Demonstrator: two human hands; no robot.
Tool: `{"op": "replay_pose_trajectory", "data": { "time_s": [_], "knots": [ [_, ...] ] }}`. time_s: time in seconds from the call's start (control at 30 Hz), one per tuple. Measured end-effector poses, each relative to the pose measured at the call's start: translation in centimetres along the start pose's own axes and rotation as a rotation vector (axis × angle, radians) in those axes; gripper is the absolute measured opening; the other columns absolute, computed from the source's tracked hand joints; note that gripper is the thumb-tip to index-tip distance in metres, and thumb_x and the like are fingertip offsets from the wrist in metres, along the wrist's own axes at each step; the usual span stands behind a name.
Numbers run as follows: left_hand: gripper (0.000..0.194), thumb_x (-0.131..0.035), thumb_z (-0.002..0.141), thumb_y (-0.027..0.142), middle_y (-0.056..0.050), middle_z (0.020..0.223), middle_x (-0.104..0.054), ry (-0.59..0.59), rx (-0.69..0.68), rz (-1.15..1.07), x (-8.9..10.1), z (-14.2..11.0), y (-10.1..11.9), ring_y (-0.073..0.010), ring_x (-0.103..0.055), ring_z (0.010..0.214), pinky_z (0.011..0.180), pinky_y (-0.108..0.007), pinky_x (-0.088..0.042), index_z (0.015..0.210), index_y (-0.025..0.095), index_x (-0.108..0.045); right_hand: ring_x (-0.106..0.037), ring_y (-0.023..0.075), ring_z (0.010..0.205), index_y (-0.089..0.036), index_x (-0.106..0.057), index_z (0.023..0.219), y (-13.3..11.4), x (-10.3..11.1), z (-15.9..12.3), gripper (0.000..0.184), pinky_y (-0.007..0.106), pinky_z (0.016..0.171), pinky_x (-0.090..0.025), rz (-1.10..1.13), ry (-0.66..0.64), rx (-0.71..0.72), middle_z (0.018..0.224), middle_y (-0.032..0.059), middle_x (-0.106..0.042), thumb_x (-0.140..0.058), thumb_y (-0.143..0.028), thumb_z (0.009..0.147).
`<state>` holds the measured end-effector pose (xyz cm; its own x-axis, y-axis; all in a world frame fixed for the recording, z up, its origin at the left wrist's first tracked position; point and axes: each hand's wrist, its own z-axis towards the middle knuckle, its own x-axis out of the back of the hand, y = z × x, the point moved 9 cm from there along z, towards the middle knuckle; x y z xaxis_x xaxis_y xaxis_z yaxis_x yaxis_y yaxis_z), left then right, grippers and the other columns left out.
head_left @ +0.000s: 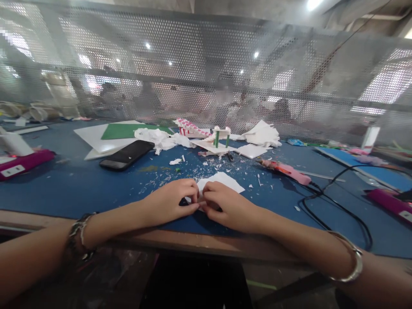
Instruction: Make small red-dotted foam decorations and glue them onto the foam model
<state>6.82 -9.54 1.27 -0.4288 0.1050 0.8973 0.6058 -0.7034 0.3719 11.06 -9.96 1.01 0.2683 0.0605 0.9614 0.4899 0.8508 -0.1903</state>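
Pinching narrowly, your left hand (pixel 175 196) and right hand (pixel 228 205) are holding a white sheet (pixel 225 180), its bulk lying just beyond the grip. Farther beyond, a model (pixel 222 131) is standing on green posts (pixel 216 139) beside pink-edged stairs (pixel 191 126); those parts are looking assembled, while the sheet is lying apart, seemingly unattached. Your hands are hiding the sheet's near edge and any fold. Far right of the grip, a purple block (pixel 390 204) is running out of view.
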Motion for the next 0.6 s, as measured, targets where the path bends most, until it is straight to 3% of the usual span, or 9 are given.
{"op": "replay_pose_trajectory", "data": {
  "time_s": [0.23,0.33,0.43,0.6],
  "knots": [
    [0.010,-0.048,0.073,0.018,-0.004,0.081,-0.055,-0.003,0.050,0.104,-0.02,0.38,-0.14,-0.0171,-0.050,0.078,0.072,-0.028,-0.038,0.065,0.014,-0.053,-0.042,0.0124,0.066,-0.012,-0.052,0.070,0.26,0.44,-0.10,0.003,0.024,0.060,-0.035,-0.033,0.039,-0.042,0.071,0.0030,-0.049,-0.052,-0.015,0.069],
    [0.009,-0.050,0.068,0.016,-0.004,0.086,-0.055,-0.018,0.060,0.159,0.20,0.60,-0.51,-0.0195,-0.050,0.082,0.076,-0.032,-0.037,0.075,0.015,-0.057,-0.045,0.0131,0.070,-0.012,-0.052,0.082,0.05,1.01,-0.35,0.013,0.024,0.061,-0.037,-0.025,0.081,-0.035,0.077,0.0041,-0.052,-0.054,-0.014,0.069],
    [0.022,-0.048,0.067,0.011,-0.004,0.092,-0.055,-0.066,0.017,0.114,0.26,0.58,-0.63,-0.0186,-0.049,0.089,0.080,-0.030,-0.037,0.086,0.015,-0.056,-0.048,0.0152,0.079,-0.013,-0.055,0.082,-0.63,0.78,-0.42,0.010,0.025,0.065,-0.038,-0.083,0.023,0.026,0.088,0.0076,-0.054,-0.050,-0.016,0.075],
    [0.019,-0.046,0.070,0.008,-0.005,0.095,-0.055,-0.184,-0.118,0.044,0.03,0.28,0.16,-0.0158,-0.049,0.092,0.084,-0.025,-0.035,0.084,0.014,-0.058,-0.050,0.0179,0.079,-0.012,-0.058,0.088,-0.20,0.40,-0.12,0.022,0.027,0.065,-0.039,-0.128,-0.045,-0.011,0.085,0.0076,-0.057,-0.054,-0.030,0.076]
  ]
}}
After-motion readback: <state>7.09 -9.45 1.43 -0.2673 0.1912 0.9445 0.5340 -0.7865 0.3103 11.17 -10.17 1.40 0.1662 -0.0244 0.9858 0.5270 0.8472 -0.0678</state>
